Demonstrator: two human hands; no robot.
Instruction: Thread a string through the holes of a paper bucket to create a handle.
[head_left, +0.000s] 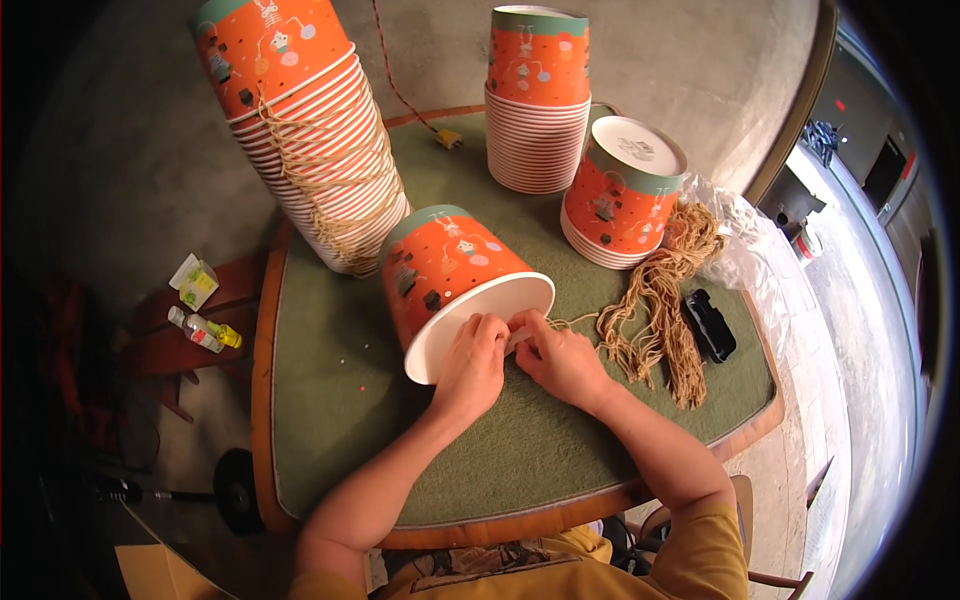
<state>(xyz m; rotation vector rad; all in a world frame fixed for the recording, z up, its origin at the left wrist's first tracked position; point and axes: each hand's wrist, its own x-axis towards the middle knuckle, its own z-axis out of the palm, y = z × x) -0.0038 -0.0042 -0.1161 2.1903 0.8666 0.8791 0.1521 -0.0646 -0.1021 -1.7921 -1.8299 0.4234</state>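
Note:
A paper bucket (455,260), orange with a teal band and cartoon figures, lies tipped on the green-topped table with its white mouth toward me. My left hand (473,362) is closed at the mouth, fingers curled over the lower right rim. Beside it, almost touching, my right hand (560,358) pinches at the same stretch of rim. A thin strand of tan string (578,321) runs out from behind the right fingers toward a loose hank of string (655,310). My fingers hide just what lies between their tips.
A tall stack of buckets (320,150) wound with string leans at the back left. Another stack (538,110) and a short one (622,195) stand upside down behind. Right of the hank are a black plastic tray (709,326) and clear plastic wrap (735,235). A yellow plug (448,138) lies at the back.

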